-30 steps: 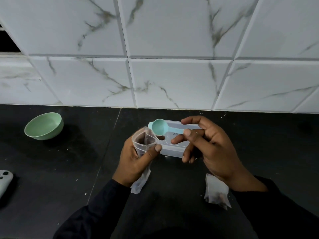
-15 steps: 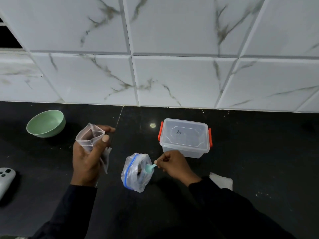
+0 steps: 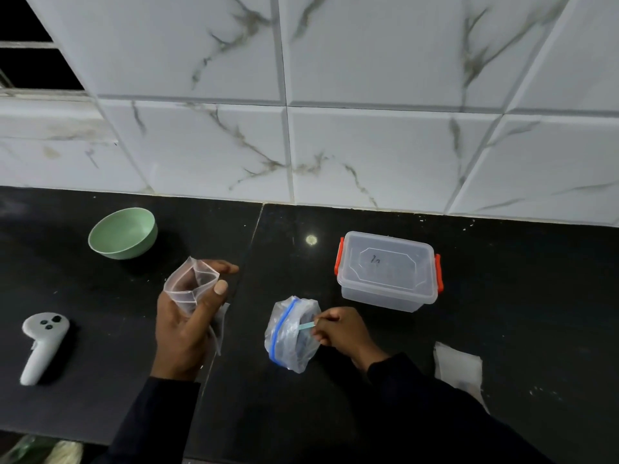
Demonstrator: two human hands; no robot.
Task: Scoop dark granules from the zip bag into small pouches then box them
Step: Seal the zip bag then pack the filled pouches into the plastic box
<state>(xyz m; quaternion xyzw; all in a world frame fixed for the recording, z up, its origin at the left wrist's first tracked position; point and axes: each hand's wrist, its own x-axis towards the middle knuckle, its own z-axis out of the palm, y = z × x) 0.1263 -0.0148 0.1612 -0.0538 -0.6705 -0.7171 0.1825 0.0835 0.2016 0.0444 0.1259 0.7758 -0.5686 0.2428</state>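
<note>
The left hand (image 3: 182, 333) grips an open pouch (image 3: 189, 284), mouth up, above the counter (image 3: 100, 380). The right hand (image 3: 341, 331) pinches a spoon (image 3: 306, 326) whose bowl is inside the zip bag (image 3: 289, 334) standing between the hands. The lidded box (image 3: 388, 271) sits behind.

Left hand (image 3: 187, 326) is raised on the left, thumb side facing up. Its fingers curl behind a pouch (image 3: 191, 286), the thumb (image 3: 219, 289) is pressed on the front, and one fingertip pokes out past it on the right. Right hand (image 3: 341, 331) sits lower, about mid-scene, knuckles up and fingers bunched tight, pinching a scoop (image 3: 306, 326) by the handle, which points left. Both forearms come in from the near edge in dark sleeves: the left goes pretty much straight up, while the right angles in from the near right.
</note>
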